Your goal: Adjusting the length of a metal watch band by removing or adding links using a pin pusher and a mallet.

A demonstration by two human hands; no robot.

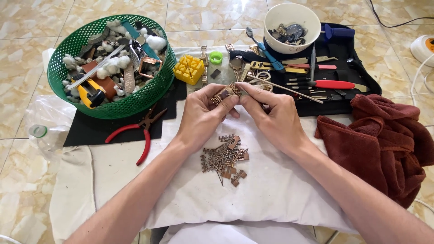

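Head view, frame centre: left hand (199, 118) and right hand (273, 118) pinch a gold watch-band piece (226, 93) above loose links (224, 158) on white cloth (271, 190); apparently link dismantling, needing a steady grip next.

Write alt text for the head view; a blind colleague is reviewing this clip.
Two hands, left hand and right hand, hold a small gold watch bracelet over a white cloth, above a pile of loose links. Around them: a green basket of parts, red pliers, a white bowl, a tool pouch, a maroon towel.
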